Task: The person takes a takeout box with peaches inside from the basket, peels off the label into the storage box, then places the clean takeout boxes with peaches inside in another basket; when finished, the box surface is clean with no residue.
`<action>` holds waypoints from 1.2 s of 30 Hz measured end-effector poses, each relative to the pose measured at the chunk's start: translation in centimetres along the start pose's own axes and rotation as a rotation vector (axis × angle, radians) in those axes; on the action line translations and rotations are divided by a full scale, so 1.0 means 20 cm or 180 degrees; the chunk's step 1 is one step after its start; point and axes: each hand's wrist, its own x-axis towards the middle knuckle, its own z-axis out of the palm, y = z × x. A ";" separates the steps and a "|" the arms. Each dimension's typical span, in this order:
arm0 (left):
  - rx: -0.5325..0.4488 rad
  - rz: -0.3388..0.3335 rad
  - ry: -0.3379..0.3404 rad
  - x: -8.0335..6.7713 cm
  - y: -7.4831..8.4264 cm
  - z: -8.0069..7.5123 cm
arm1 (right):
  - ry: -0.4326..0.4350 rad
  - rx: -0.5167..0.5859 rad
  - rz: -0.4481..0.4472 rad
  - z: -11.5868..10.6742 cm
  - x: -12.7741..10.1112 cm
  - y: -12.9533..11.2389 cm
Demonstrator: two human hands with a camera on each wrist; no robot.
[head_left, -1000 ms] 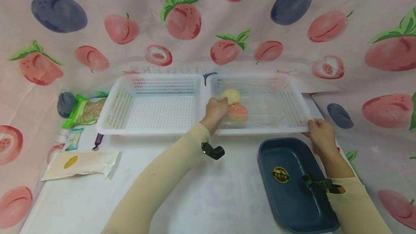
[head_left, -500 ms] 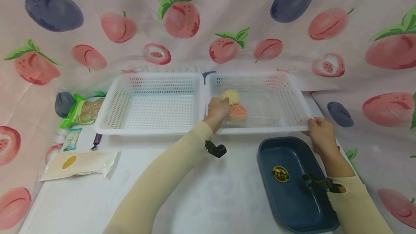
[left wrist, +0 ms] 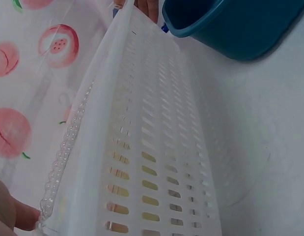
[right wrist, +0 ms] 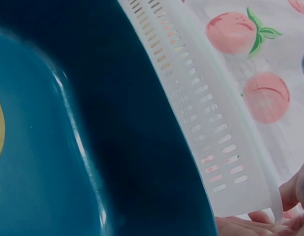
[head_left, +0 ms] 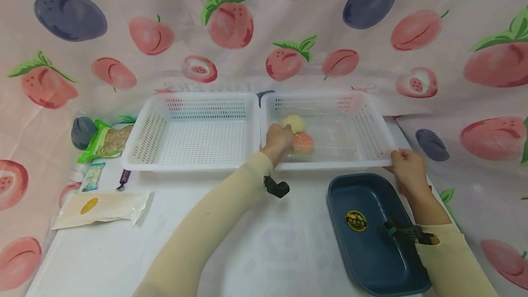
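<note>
A clear plastic box lies inside the right white basket. In it, toward the left, are a pale yellow round item and an orange-pink round item; their kind is not clear. My left hand reaches over the basket's front rim and pinches the box's left edge. The left wrist view shows a fingertip against the box's beaded rim. At the basket's front right corner, my right hand grips the rim, its thumb and fingers on either side of the corner in the right wrist view.
Beside it on the left stands a second white basket. A deep blue tub sits in front, under the right forearm. At the left lie a green-edged bag, a small teal packet, a purple-wrapped piece and a cream-coloured pack.
My left hand has shifted very slightly to the right, still pinching the box edge. The right hand keeps its grip on the basket corner.
</note>
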 end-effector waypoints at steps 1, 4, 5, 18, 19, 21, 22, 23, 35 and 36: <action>0.0009 -0.0012 -0.0030 0.00 0.00 0.00 | -0.0007 0.0035 -0.0005 0.00 0.00 0.00; 0.0109 -0.0057 -0.0159 0.01 -0.01 -0.01 | -0.0012 0.0071 -0.0025 0.01 0.00 0.00; 0.0141 -0.0084 -0.0215 0.02 -0.01 -0.01 | -0.0011 0.0066 -0.0030 0.01 -0.01 0.00; 0.0314 -0.0121 -0.0358 0.03 -0.05 -0.01 | -0.0065 0.0114 -0.0068 0.03 -0.01 0.00; 0.0310 -0.0118 -0.0352 0.03 -0.05 -0.01 | -0.0063 0.0094 -0.0062 0.03 -0.01 0.00; 0.0298 -0.0098 -0.0298 0.03 -0.06 -0.01 | -0.0074 0.0070 -0.0062 0.03 0.00 0.00; 0.0306 -0.0081 -0.0252 0.03 -0.06 0.00 | -0.0080 0.0050 -0.0057 0.03 0.00 0.00; 0.0311 -0.0066 -0.0212 0.03 -0.05 0.00 | -0.0080 0.0043 -0.0057 0.03 0.00 0.00; 0.0532 0.0953 0.0095 -0.18 -0.06 -0.14 | -0.0615 0.0161 -0.0147 -0.04 0.01 0.07; 0.0508 0.1077 0.0145 -0.21 -0.07 -0.17 | -0.0665 0.0138 -0.0123 -0.06 0.01 0.07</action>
